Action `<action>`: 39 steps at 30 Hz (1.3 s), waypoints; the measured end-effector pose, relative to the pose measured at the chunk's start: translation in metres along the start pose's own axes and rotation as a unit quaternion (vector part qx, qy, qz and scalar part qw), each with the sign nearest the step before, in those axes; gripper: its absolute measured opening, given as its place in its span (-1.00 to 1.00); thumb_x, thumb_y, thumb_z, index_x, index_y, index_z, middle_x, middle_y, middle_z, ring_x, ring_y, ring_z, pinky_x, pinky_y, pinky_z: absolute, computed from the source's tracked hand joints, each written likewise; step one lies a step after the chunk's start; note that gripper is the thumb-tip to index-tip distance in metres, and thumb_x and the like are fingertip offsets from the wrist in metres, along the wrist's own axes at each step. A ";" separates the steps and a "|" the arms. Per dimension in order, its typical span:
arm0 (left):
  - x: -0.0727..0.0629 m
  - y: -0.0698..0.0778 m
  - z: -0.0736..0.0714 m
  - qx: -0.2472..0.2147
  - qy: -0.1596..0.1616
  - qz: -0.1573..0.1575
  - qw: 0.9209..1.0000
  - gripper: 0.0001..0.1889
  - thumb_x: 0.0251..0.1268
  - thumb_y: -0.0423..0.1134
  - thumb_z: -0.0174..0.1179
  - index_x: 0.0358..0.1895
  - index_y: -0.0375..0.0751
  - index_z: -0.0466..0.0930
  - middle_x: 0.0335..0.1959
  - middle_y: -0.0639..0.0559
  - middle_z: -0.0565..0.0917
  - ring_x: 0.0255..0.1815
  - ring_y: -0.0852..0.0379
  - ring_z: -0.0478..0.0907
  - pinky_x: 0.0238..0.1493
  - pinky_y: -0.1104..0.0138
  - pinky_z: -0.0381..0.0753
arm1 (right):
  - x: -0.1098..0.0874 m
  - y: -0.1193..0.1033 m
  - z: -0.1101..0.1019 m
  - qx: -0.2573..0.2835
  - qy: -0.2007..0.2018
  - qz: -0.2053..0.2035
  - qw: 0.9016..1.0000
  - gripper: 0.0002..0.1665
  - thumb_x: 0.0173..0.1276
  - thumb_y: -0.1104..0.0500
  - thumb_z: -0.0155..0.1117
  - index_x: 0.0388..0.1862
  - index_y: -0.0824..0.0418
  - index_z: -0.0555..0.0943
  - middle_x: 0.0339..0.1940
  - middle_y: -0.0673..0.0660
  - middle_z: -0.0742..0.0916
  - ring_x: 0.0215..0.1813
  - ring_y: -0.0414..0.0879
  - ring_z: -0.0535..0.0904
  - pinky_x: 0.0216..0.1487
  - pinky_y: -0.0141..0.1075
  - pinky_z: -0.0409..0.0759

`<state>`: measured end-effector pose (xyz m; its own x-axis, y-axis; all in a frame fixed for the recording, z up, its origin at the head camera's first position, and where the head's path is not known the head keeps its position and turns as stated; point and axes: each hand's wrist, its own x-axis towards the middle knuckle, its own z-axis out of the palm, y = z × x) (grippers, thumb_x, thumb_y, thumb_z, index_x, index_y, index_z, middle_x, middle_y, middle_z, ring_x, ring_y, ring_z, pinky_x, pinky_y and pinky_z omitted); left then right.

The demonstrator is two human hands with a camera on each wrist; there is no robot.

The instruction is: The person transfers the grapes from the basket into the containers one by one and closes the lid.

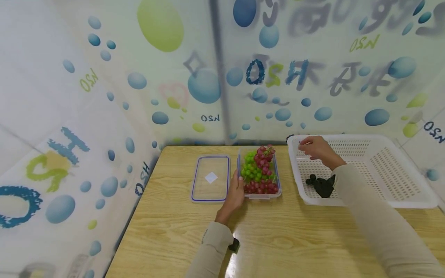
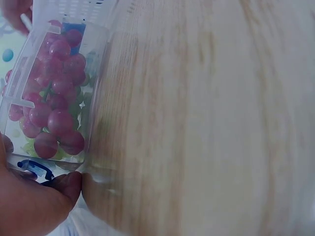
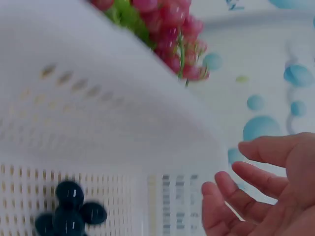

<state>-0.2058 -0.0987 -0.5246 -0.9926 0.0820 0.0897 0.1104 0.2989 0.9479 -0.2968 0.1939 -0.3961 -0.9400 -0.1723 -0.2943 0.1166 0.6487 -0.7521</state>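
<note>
A clear plastic food container (image 1: 263, 196) with blue-edged sides stands on the table, filled with green grapes (image 1: 251, 170) and red grapes (image 1: 261, 187). One red bunch rises above the rim. My left hand (image 1: 235, 195) grips the container's left side near the front corner; the left wrist view shows the thumb (image 2: 69, 186) against the wall. Over the white basket's left part is my right hand (image 1: 318, 148), its fingers loosely bent and nothing in them. Below it, a bunch of black grapes (image 1: 321, 186) lies in the white perforated basket (image 1: 399, 202), partly behind the sleeve.
Left of the container, a clear lid with a blue seal (image 1: 201, 189) and a white diamond-shaped label lies flat on the wooden table (image 1: 167, 231). A patterned wall (image 1: 194, 131) stands close behind the table, another along its left side.
</note>
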 end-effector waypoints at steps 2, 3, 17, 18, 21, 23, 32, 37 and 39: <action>0.000 -0.001 0.000 0.000 0.000 -0.002 1.000 -0.44 0.68 -0.27 -0.41 0.54 -0.55 -0.23 0.53 -0.49 0.00 0.50 -0.37 0.12 0.50 -0.11 0.09 | -0.001 0.009 -0.007 -0.018 -0.020 0.016 1.000 -0.40 0.56 0.07 0.02 0.37 0.47 0.30 0.32 0.47 0.42 0.31 0.36 0.37 0.23 0.15 0.50; 0.000 -0.001 0.000 0.002 0.001 -0.003 1.000 -0.44 0.68 -0.27 -0.41 0.54 -0.55 -0.22 0.53 -0.49 0.00 0.50 -0.37 0.12 0.51 -0.11 0.08 | -0.002 0.013 -0.010 -0.025 -0.030 0.023 0.999 -0.38 0.54 0.06 0.04 0.38 0.47 0.29 0.34 0.47 0.40 0.32 0.36 0.35 0.23 0.16 0.49; 0.000 -0.003 -0.003 0.012 0.011 0.008 1.000 -0.44 0.68 -0.27 -0.40 0.52 -0.60 -0.20 0.49 -0.54 0.06 0.43 -0.42 0.21 0.49 -0.14 0.09 | -0.008 0.043 -0.020 -0.033 -0.148 0.136 0.979 -0.02 0.29 -0.13 0.39 0.47 0.37 0.22 0.50 0.46 0.23 0.39 0.46 0.22 0.03 0.11 0.58; 0.000 -0.002 -0.004 0.010 0.011 0.009 1.000 -0.44 0.68 -0.28 -0.41 0.52 -0.60 -0.21 0.49 -0.54 0.07 0.41 -0.42 0.24 0.48 -0.14 0.11 | -0.009 0.043 -0.019 -0.031 -0.156 0.140 0.977 -0.02 0.28 -0.12 0.41 0.47 0.36 0.23 0.49 0.45 0.24 0.39 0.46 0.22 0.02 0.12 0.59; 0.001 -0.002 -0.005 0.007 0.010 0.003 1.000 -0.44 0.68 -0.27 -0.41 0.52 -0.59 -0.23 0.50 -0.53 0.06 0.38 -0.42 0.29 0.48 -0.14 0.12 | -0.007 0.046 -0.014 -0.017 -0.173 0.149 0.973 -0.05 0.27 -0.02 0.44 0.45 0.39 0.24 0.47 0.46 0.27 0.38 0.49 0.20 0.01 0.12 0.63; 0.003 -0.003 -0.005 0.008 0.010 0.010 1.000 -0.44 0.68 -0.28 -0.42 0.52 -0.60 -0.22 0.50 -0.53 0.05 0.41 -0.42 0.24 0.49 -0.15 0.10 | -0.006 0.046 -0.011 -0.012 -0.181 0.150 0.972 -0.09 0.27 0.05 0.44 0.44 0.41 0.25 0.47 0.47 0.27 0.38 0.52 0.18 -0.01 0.10 0.65; 0.004 -0.003 -0.003 0.007 0.012 0.016 1.000 -0.45 0.67 -0.30 -0.41 0.52 -0.57 -0.19 0.49 -0.52 0.09 0.44 -0.39 0.22 0.49 -0.12 0.10 | 0.001 0.046 -0.002 -0.069 -0.196 0.127 0.970 -0.40 0.31 0.24 0.37 0.26 0.44 0.45 0.28 0.48 0.47 0.13 0.31 0.49 -0.05 -0.05 0.68; 0.004 -0.003 -0.001 0.005 0.008 0.006 1.000 -0.45 0.67 -0.30 -0.40 0.52 -0.59 -0.19 0.50 -0.51 0.08 0.46 -0.38 0.20 0.51 -0.10 0.06 | 0.005 0.049 -0.001 -0.085 -0.193 0.124 0.970 -0.60 0.29 0.28 0.37 0.07 0.41 0.56 -0.02 0.26 0.64 -0.14 0.05 0.55 -0.13 -0.17 0.66; 0.003 -0.002 -0.001 0.004 0.006 0.004 1.000 -0.45 0.67 -0.30 -0.39 0.52 -0.60 -0.20 0.47 -0.54 0.14 0.41 -0.39 0.26 0.50 -0.12 0.09 | 0.006 0.050 -0.001 -0.086 -0.191 0.123 0.970 -0.64 0.30 0.30 0.35 0.04 0.42 0.57 -0.11 0.20 0.66 -0.23 -0.03 0.53 -0.19 -0.22 0.63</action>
<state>-0.2087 -0.0999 -0.5262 -0.9922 0.0723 0.1017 0.1191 0.3060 0.9446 -0.2971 0.2262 -0.4348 -0.7002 -0.2374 -0.6733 0.2351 0.8138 -0.5314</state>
